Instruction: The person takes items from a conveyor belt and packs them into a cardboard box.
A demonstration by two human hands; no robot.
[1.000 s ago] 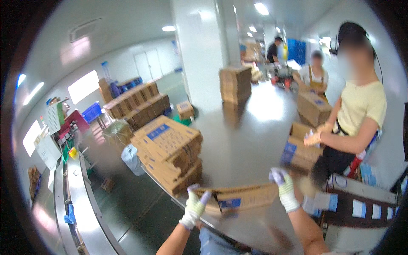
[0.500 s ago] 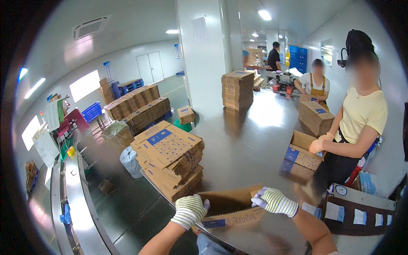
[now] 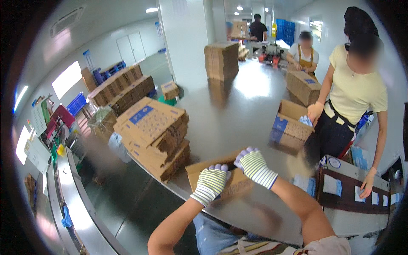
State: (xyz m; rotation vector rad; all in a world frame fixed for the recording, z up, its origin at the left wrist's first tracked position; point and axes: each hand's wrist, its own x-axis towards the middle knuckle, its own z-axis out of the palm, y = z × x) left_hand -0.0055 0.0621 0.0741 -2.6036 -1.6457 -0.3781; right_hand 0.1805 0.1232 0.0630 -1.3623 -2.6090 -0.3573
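Observation:
At the near edge of the metal table stands a cardboard box (image 3: 236, 188), its top open toward me. My left hand (image 3: 211, 182), in a striped glove with pale purple fingertips, is closed over the near rim at its left part. My right hand (image 3: 256, 167), gloved alike, grips the rim at the right, fingers bent over the top. Both hands cover much of the near wall, and the thumbs are mostly hidden. Just left of the box is a stack of flattened cartons (image 3: 148, 123) with blue printed panels.
Right, a co-worker in a yellow top (image 3: 361, 80) holds another open box (image 3: 293, 123) and reaches to a conveyor belt (image 3: 346, 193) with white-and-blue packets (image 3: 331, 185). More carton stacks (image 3: 222, 61) stand farther back. A metal rail (image 3: 76, 191) runs along the left.
My hands have shifted from the box's two ends toward its middle, fingers now over the rim. The co-worker has put a packet in their box and reaches to the belt. My view has tilted down.

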